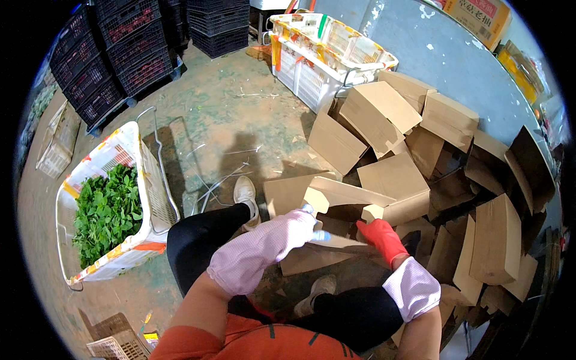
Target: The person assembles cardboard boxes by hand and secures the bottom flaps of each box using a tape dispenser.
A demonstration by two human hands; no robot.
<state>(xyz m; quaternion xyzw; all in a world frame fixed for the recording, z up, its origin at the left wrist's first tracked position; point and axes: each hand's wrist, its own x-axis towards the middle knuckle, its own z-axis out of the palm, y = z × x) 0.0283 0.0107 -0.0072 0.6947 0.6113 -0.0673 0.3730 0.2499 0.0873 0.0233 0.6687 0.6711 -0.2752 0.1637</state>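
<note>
An open brown cardboard box [351,191] lies between my hands, low in front of my legs, with its flaps spread. My left hand [307,228], in a pale glove with blue fingertips, grips the box's left side near a flap. On the other side my right hand [379,237], in a red rubber glove, closes on the near right part of the same box. Purple-white sleeve covers reach over both forearms. Some of the left fingers are washed out by bright light.
Several empty cardboard boxes [384,117] pile up at the right against a blue-grey panel [432,42]. A white crate [153,186] of leafy greens [108,216] stands at left. Stacked white baskets [306,75] and black crates [141,60] are farther back. Strapping strips [210,191] litter the floor.
</note>
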